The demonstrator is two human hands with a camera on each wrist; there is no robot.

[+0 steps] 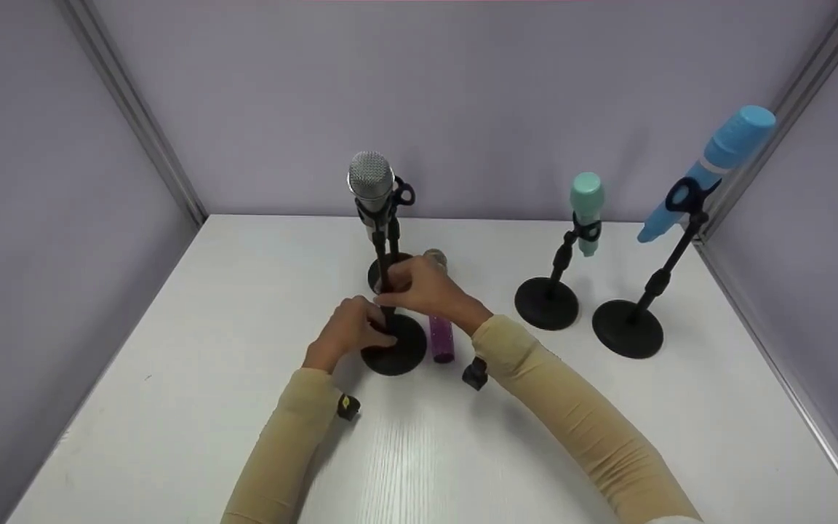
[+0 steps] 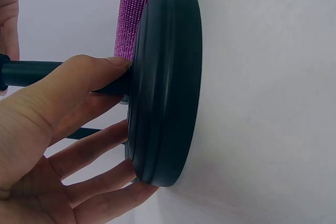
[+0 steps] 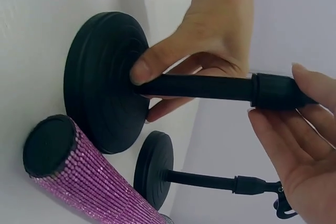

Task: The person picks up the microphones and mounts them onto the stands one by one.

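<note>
A black microphone stand [image 1: 408, 351] with a round base carries a silver microphone [image 1: 371, 178] in its clip. Low on its pole, my left hand [image 1: 346, 327] grips it, thumb against the pole where it meets the base [image 2: 167, 82] and the other fingers around behind, some at the base's edge. Higher up, my right hand [image 1: 426, 287] pinches the pole's thick collar [image 3: 273, 92] between thumb and fingers. A purple glittery microphone [image 1: 441, 340] lies on the table right beside the base, partly hidden by my right hand in the head view.
Behind the held stand is another black stand with an unfilled clip [image 1: 404, 193]. To the right, one stand [image 1: 546, 306] holds a mint-green microphone [image 1: 588, 195], and another [image 1: 628, 331] holds a tilted blue microphone [image 1: 739, 142]. Grey walls [image 1: 492, 109] enclose the white table [image 1: 193, 349].
</note>
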